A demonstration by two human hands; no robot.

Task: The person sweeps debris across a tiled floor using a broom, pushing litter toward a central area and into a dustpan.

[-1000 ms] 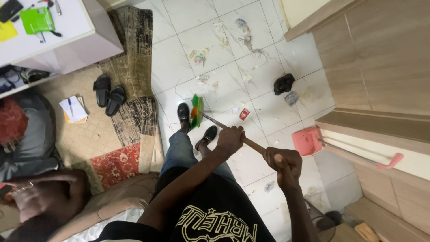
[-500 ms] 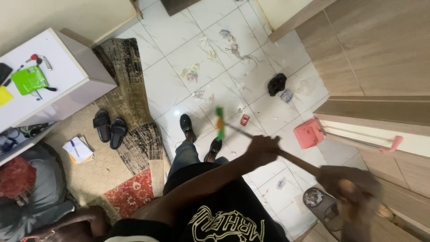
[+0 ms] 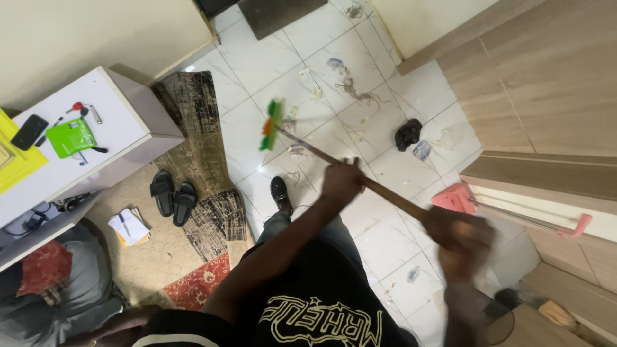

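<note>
Both my hands grip a broom's brown wooden handle. My left hand holds it about midway, and my right hand, blurred, holds its near end. The green and orange broom head hovers over the white tiled floor, far from my feet. Scattered litter lies on the tiles beyond it: paper scraps, tangled threads and a black lump. My black shoe stands on the tiles below the broom head.
A pink dustpan leans by wooden cabinets on the right. A patterned rug with black slippers lies left, beside a white table holding a phone, keys and a green pouch. Another person sits at lower left.
The broom head has swung up and away to the far left, off the floor near my shoes. My right hand has risen again after dropping low. The camera has tilted.
</note>
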